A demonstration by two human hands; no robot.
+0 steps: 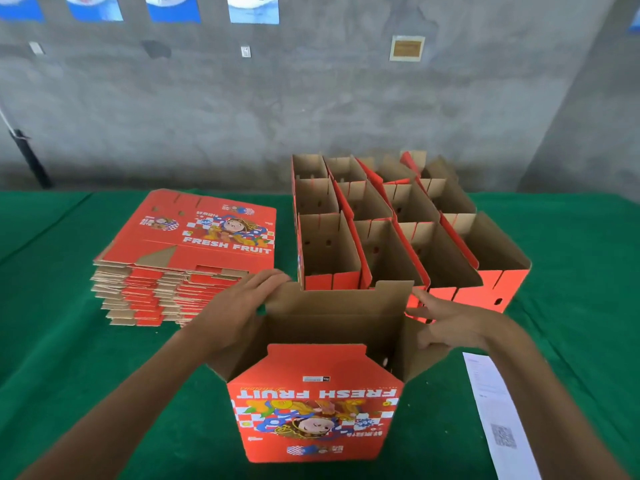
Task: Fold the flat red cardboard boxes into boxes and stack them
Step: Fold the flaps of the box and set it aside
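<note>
A red "FRESH FRUIT" cardboard box (pixel 317 407) stands opened up in front of me, its print upside down and its brown inside showing. My left hand (pixel 239 306) grips the far left corner of its back flap. My right hand (pixel 446 323) holds the box's right side flap, fingers stretched toward the far right corner. A stack of flat red boxes (pixel 194 244) lies to the left. Several folded open-topped boxes (pixel 391 226) stand packed together in rows behind the held box.
A green cloth covers the table (pixel 69 341). A white paper sheet with a QR code (pixel 495 414) lies at the right near the front edge. A grey concrete wall rises behind the table, with a dark pole (pixel 27 154) at far left.
</note>
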